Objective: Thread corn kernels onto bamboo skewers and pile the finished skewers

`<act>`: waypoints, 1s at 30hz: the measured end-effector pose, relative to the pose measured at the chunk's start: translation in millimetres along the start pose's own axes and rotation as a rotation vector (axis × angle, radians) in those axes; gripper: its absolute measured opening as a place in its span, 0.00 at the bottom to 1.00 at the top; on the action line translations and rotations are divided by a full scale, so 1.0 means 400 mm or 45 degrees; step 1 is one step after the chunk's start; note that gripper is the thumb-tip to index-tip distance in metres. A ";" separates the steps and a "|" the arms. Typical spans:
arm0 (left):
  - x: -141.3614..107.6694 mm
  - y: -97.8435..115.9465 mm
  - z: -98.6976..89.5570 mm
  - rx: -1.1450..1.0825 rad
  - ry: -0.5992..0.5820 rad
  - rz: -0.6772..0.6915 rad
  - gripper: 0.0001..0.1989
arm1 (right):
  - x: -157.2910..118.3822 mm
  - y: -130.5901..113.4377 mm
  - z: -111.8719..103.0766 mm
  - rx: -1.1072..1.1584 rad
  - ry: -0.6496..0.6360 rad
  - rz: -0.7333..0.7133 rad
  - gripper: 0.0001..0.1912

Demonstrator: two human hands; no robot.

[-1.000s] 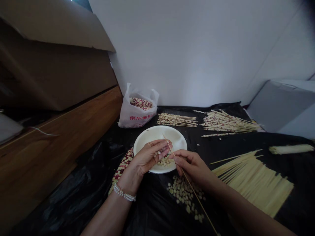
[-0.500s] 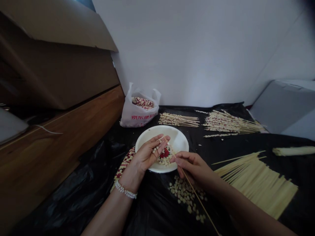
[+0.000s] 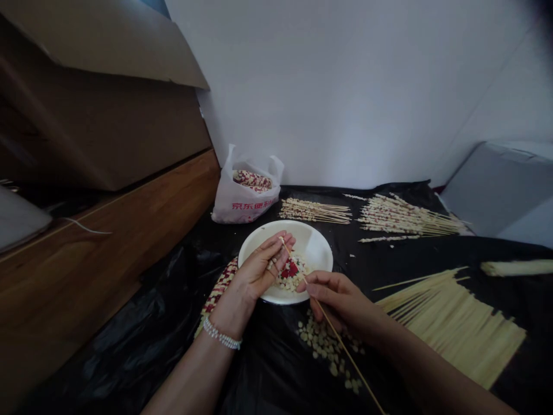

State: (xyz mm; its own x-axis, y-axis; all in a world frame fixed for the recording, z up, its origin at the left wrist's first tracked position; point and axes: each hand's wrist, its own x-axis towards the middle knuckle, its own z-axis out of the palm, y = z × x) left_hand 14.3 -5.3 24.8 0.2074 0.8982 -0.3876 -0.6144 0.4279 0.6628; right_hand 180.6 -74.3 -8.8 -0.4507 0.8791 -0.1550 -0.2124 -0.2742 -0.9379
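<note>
My right grip (image 3: 341,297) pinches the thin stick (image 3: 341,341) behind its tip, probably for steering. My left grip (image 3: 259,271) cups pale kernels (image 3: 271,264) near that tip, over the bowl (image 3: 317,249), presumably to catch strays.

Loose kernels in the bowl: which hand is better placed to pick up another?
Left, I'd judge: the left hand is over the bowl, close to the loose kernels, while the right hand holds the thin stick.

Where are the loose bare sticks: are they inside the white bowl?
No, the bare sticks lie spread on the black sheet, to the right of the white bowl.
</note>
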 end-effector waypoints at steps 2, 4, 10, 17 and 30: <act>0.001 -0.001 0.000 0.030 0.003 -0.006 0.08 | 0.000 0.000 0.000 0.005 -0.002 -0.002 0.12; 0.000 -0.003 0.000 0.043 0.009 0.001 0.08 | 0.000 0.000 0.000 0.007 0.008 -0.005 0.13; -0.024 -0.008 0.008 0.053 -0.015 0.060 0.09 | 0.001 0.001 0.000 0.007 0.039 -0.012 0.12; -0.006 -0.015 -0.002 0.053 0.004 0.027 0.08 | 0.004 0.006 0.000 -0.011 0.063 -0.019 0.13; 0.003 -0.025 -0.019 0.197 -0.133 -0.025 0.07 | 0.006 0.006 0.002 -0.083 0.106 -0.064 0.13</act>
State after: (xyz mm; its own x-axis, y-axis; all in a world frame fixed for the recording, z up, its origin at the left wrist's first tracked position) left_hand 15.2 -9.2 12.8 0.3012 0.8916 -0.3382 -0.4867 0.4487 0.7495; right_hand 178.2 -73.2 -11.2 -0.3670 0.9211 -0.1297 -0.1749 -0.2053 -0.9629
